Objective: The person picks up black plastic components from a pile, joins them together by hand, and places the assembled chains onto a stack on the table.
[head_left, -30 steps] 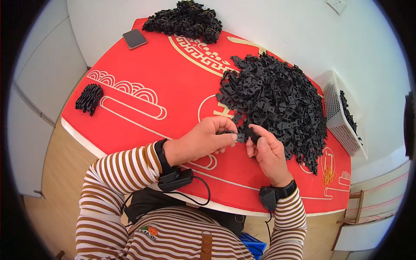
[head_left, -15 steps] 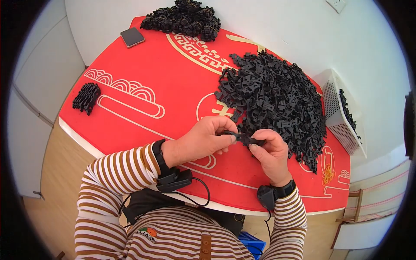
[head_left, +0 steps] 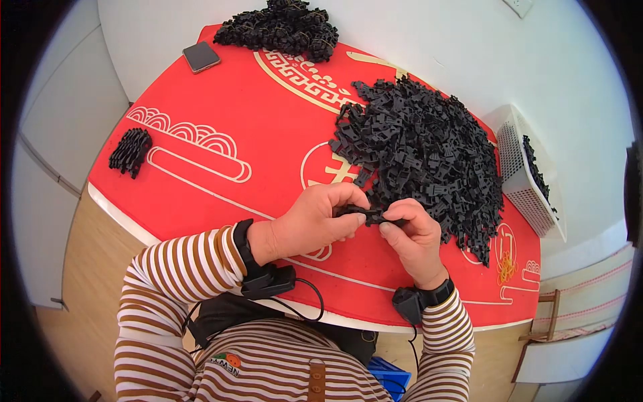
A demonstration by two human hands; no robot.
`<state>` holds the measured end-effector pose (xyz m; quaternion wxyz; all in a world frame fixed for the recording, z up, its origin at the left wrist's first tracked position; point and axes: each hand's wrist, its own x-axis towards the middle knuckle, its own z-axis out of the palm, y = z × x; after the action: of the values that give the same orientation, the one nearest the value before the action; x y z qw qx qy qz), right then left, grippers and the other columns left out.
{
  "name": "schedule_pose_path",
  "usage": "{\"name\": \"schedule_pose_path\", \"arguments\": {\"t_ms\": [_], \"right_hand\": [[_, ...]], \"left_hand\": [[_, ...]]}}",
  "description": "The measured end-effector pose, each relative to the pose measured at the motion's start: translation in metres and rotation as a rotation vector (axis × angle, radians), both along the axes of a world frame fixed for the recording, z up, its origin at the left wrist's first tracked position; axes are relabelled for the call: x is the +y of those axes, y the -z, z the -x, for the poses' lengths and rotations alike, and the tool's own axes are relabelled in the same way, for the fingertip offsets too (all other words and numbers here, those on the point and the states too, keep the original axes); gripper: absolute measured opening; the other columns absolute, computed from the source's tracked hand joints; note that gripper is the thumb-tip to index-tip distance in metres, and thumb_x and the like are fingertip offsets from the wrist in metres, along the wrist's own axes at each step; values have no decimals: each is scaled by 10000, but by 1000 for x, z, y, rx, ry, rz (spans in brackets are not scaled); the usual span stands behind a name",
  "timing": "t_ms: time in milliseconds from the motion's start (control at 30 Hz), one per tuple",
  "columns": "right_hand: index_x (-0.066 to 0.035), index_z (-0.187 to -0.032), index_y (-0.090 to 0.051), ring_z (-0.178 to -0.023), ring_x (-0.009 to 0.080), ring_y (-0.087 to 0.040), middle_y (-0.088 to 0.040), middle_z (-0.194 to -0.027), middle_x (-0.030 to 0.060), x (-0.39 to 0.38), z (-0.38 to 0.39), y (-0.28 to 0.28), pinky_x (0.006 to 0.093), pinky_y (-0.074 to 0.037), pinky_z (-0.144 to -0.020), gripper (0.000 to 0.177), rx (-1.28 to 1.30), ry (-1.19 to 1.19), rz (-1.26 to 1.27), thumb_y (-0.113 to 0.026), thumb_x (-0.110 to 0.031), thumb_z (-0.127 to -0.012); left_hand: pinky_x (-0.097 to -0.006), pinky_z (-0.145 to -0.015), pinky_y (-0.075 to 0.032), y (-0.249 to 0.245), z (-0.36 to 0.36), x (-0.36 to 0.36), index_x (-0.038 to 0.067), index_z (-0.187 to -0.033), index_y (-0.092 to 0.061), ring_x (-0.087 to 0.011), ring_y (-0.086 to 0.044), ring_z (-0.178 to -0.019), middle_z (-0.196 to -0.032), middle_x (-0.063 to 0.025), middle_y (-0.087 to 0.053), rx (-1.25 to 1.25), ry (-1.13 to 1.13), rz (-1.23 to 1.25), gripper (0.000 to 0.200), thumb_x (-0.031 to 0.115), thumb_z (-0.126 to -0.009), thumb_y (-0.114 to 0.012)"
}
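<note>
Between thumb and fingers my left hand pinches a small black plastic clip, much of it covered by the fingers. Facing it, my right hand is closed on another black plastic piece, which meets the left one end to end. Both hands are above the red tablecloth, at the near edge of a large heap of loose black plastic clips. Each wrist carries a black strap with a small device.
A neat row of black clips lies at the left, and banded bundles at the back beside a phone. To the right stand a white basket holding black pieces and some yellow rubber bands.
My right hand has shifted slightly left, bringing its piece closer to the left hand's. Both hands keep their pinch, and the view has moved a little.
</note>
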<state>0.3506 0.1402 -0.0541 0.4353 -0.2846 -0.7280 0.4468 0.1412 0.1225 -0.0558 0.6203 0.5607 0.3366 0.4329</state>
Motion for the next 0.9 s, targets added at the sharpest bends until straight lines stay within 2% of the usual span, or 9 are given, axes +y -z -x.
{"name": "schedule_pose_path", "arguments": {"t_ms": [367, 467, 567, 667, 767, 900], "right_hand": [[-32, -945, -612, -754, 83, -516, -532, -923, 34, 1, 0, 1, 202, -429, -620, 198, -57, 19, -62, -640, 61, -772], [-31, -941, -611, -737, 86, -527, -550, -888, 36, 0, 0, -1, 216, -438, -622, 201, -128, 89, -175, -652, 50, -762], [-26, -950, -610, -727, 120, -550, -570, -854, 59, -6, 5, -3, 239, -451, -615, 231, -44, 171, -98, -666, 42, -737], [-20, -946, -617, -737, 168, -572, -583, -844, 85, -4, 1, -15, 261, -464, -619, 246, -253, 134, -365, -670, 41, -714], [-16, -930, -627, -730, 202, -583, -592, -832, 101, -4, 2, -18, 270, -469, -622, 242, -277, 125, -519, -668, 46, -699], [-19, -907, -634, -712, 197, -585, -595, -828, 97, -4, 1, -17, 272, -468, -605, 215, -275, 121, -503, -665, 46, -704]], "left_hand": [[-184, -615, -469, -1, 2, -1, 4, -1026, -567, -33, -539, -695, -840, 8, -574, 35, 30, 47, 151, 7, -876, -553], [-180, -600, -447, 3, 2, 0, 6, -1014, -574, -28, -520, -681, -840, 11, -567, 23, 58, 1, 138, 1, -878, -550], [-192, -604, -436, -3, 3, -2, 6, -991, -587, -35, -513, -688, -841, 8, -567, 82, 30, -151, 125, -10, -871, -558], [-211, -618, -437, 1, 4, 3, 4, -969, -597, -51, -519, -700, -841, -3, -568, 127, 4, -450, 116, -20, -858, -571], [-226, -636, -443, 3, 4, 5, 1, -959, -601, -71, -532, -723, -847, -15, -575, 115, 18, -475, 123, -33, -842, -581], [-230, -657, -452, 2, 5, 3, 6, -956, -602, -87, -547, -740, -857, -24, -586, 120, 38, -371, 131, -27, -829, -602]]}}
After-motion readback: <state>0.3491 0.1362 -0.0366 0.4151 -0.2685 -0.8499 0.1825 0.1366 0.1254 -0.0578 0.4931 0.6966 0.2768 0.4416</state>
